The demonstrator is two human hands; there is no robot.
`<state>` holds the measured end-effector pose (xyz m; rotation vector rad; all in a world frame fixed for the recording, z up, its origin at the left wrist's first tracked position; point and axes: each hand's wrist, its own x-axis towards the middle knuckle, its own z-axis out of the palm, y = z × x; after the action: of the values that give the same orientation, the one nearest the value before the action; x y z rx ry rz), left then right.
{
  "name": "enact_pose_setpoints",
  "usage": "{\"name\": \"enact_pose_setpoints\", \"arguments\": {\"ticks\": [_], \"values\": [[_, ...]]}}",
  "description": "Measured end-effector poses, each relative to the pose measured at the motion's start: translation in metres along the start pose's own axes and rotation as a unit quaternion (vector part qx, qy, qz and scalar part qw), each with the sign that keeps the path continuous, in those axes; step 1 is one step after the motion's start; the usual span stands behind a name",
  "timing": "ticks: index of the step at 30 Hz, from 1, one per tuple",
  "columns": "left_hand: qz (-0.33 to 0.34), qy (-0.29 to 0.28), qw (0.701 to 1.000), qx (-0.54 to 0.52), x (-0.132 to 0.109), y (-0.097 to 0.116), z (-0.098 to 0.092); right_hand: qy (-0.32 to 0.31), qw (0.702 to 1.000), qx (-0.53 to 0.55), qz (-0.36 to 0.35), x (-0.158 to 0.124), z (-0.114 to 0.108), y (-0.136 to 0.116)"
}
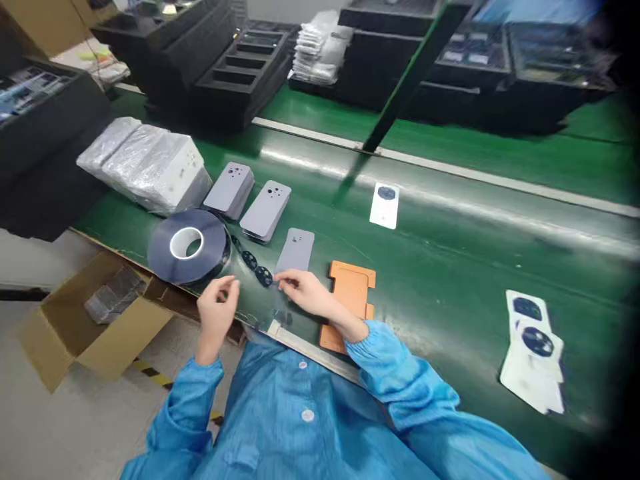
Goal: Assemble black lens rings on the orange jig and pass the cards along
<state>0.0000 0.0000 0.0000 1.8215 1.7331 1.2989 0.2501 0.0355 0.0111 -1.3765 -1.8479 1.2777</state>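
My left hand [217,310] hovers at the near edge of the green belt [450,253], fingers curled and pinched on the clear strip [250,280] that runs from the dark tape roll [187,245]. Round black stickers [263,275] sit on that strip. My right hand [307,293] pinches at the strip beside a black sticker, just below a single grey phone back plate [296,250]. An orange jig [350,297] lies under my right wrist.
Two stacks of grey plates [230,189] [266,209] and a wrapped bundle [150,163] lie at the left. A white plate with a sticker [385,205] is on the belt; more of these [535,350] lie at the right. A cardboard box [90,320] stands on the floor. Black trays [240,67] stand behind.
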Motion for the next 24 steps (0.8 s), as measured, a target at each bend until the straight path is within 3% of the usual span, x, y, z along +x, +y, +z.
{"name": "enact_pose_setpoints", "arguments": {"ticks": [4, 7, 11, 15, 18, 21, 24], "values": [[0.062, -0.048, 0.997, 0.003, -0.003, 0.028, 0.043, 0.001, 0.999, 0.006, -0.031, -0.001, 0.003, -0.001], [0.064, -0.042, 0.997, -0.001, -0.003, 0.037, 0.057, 0.003, 0.999, 0.006, -0.039, -0.002, 0.003, -0.003], [0.022, -0.028, 0.999, -0.022, 0.0, 0.037, 0.056, 0.007, 0.999, 0.01, -0.037, -0.001, 0.0, -0.002], [-0.119, 0.058, 0.988, -0.08, 0.009, 0.041, 0.044, 0.032, 0.999, 0.006, -0.033, -0.002, -0.002, 0.004], [-0.155, 0.109, 0.973, -0.13, 0.017, 0.059, 0.036, 0.042, 0.998, 0.009, -0.037, -0.005, -0.006, 0.003], [-0.146, 0.069, 0.971, -0.173, 0.018, 0.087, 0.04, 0.071, 0.994, 0.065, -0.052, -0.013, -0.023, -0.006], [-0.137, -0.033, 0.971, -0.195, 0.014, 0.116, 0.058, 0.108, 0.974, 0.194, -0.052, -0.029, -0.051, -0.013]]}}
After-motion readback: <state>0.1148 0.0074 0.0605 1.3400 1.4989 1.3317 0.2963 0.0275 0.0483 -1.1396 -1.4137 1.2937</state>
